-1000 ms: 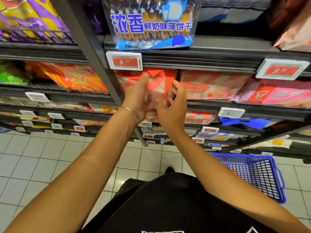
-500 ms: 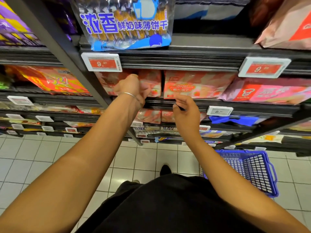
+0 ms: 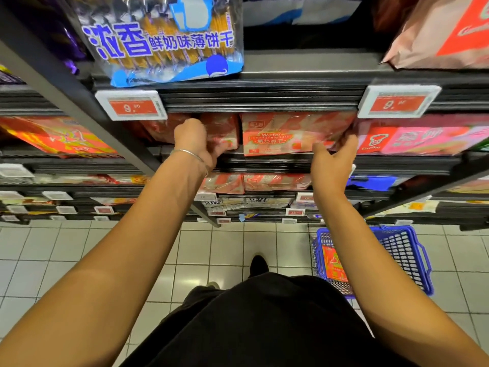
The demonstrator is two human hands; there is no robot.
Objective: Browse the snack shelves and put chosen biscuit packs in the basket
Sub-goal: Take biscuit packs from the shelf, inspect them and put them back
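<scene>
The left hand (image 3: 194, 140), a thin bangle (image 3: 189, 154) at its wrist, curls its fingers round a red pack (image 3: 225, 128) at the front edge of the shelf (image 3: 264, 164); the right hand (image 3: 333, 162) pinches the lower right corner of the wafer pack (image 3: 288, 133) just beside it, thumb on its front; the blue basket (image 3: 407, 250) stands on the floor below the right arm, an orange packet (image 3: 334, 266) against its left wall.

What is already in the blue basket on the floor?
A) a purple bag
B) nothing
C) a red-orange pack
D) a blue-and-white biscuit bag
C: a red-orange pack lies inside the blue basket, and nothing else shows in it.
</scene>
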